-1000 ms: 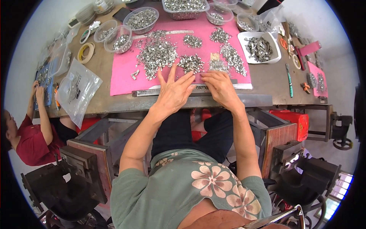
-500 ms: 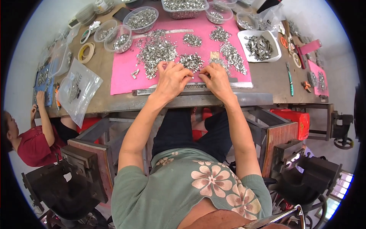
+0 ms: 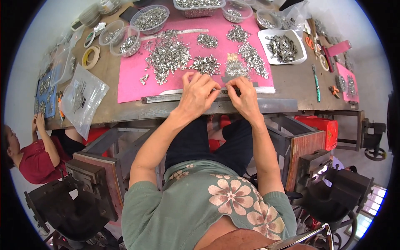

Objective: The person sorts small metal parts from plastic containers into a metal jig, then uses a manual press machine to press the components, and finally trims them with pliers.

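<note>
Nearest, the left hand (image 3: 196, 93) and right hand (image 3: 245, 99) face each other over a slim metal strip (image 3: 162, 98). Their fingers are curled, each thumb drawn toward the forefinger; whether they pinch anything (the parts are tiny) I cannot tell. Just beyond, the small, shiny metal pieces (image 3: 206, 65) lie in a compact pile on a ribbed pink mat (image 3: 131, 89), between a broad, flaky heap (image 3: 168, 58) and a bristly cluster of thin slivers (image 3: 236, 70). Farther back stand a smooth white tray (image 3: 264, 45) of darker bits and a rectangular clear tub (image 3: 199, 13). A brown, worn bench (image 3: 291, 87) carries everything; at its left sits a co-worker (image 3: 39, 162) in red, near pale walls (image 3: 25, 100).
</note>
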### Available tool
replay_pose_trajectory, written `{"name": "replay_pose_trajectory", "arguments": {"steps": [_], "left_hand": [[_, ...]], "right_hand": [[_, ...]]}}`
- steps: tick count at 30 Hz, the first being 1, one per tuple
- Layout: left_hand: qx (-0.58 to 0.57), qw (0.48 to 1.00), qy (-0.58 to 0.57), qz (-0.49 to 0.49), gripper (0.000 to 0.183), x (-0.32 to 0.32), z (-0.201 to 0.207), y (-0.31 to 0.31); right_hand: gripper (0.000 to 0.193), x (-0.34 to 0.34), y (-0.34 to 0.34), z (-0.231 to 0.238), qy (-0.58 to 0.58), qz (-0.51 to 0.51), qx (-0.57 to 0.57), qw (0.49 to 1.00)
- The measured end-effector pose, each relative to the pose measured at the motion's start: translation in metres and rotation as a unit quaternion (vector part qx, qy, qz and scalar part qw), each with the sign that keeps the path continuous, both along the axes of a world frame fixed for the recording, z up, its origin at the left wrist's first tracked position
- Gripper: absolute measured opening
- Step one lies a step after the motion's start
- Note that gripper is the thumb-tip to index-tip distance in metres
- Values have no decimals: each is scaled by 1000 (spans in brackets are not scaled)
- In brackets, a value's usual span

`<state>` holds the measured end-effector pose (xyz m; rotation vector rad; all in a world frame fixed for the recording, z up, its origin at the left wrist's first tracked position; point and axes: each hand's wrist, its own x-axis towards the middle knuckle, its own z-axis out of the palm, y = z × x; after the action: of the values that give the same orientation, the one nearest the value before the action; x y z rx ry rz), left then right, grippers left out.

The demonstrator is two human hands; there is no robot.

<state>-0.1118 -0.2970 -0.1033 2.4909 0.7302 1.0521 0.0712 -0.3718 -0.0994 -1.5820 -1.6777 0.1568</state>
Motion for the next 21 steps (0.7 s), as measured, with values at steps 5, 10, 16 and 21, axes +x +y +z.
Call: {"name": "replay_pose_trajectory", "arguments": {"steps": [5,10,16,21], "left_hand": [[-5,1000,-18,9,13,8,-11,-11],[0,1000,-14,14,14,7,-9,-14],[0,999,-39,-8,19,0,-16,-13],[19,998,-57,7,18,3,-20,-14]], "right_hand": [[9,-8,-9,-8,-2,-2,50,999],[7,-1,-4,-3,4,14,24,1000],[10,8,38,-13,-55,-18,38,998],[10,6,45,-17,-110,-17,34,993]]}}
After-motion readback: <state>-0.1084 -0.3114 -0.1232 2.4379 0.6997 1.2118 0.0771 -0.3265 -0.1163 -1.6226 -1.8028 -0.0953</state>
